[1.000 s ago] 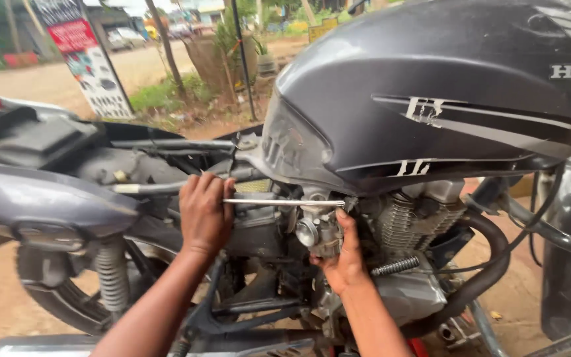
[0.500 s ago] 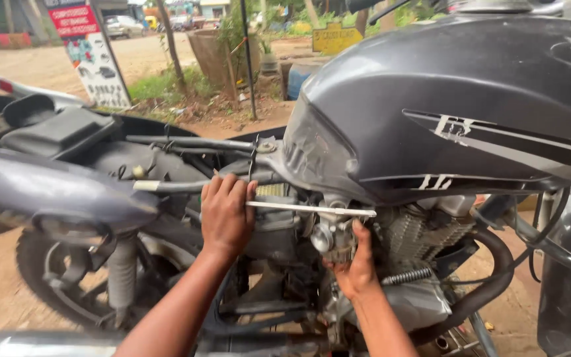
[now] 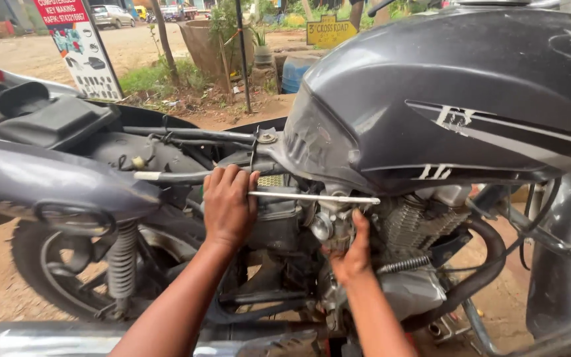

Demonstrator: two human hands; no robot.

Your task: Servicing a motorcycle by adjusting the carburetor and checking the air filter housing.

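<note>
In the head view, the left hand [image 3: 228, 206] is closed around the handle end of a long thin metal rod [image 3: 315, 197], which lies level just under the tank's [image 3: 444, 99] lower edge. The right hand [image 3: 350, 254] presses its fingers on the carburetor [image 3: 328, 225]. The rod looks stiff, light and probably slippery; its handle end seems the best hold.

Two bare forearms in view, no sleeves visible up to the frame edge. No gloves, no watch, no rings or bands seen. Left hand [image 3: 228, 205]: back of hand faces camera, short nails. Right hand [image 3: 350, 254]: slim wrist, thumb visible, fingers mostly hidden. No clothing visible anywhere else in frame.
</note>
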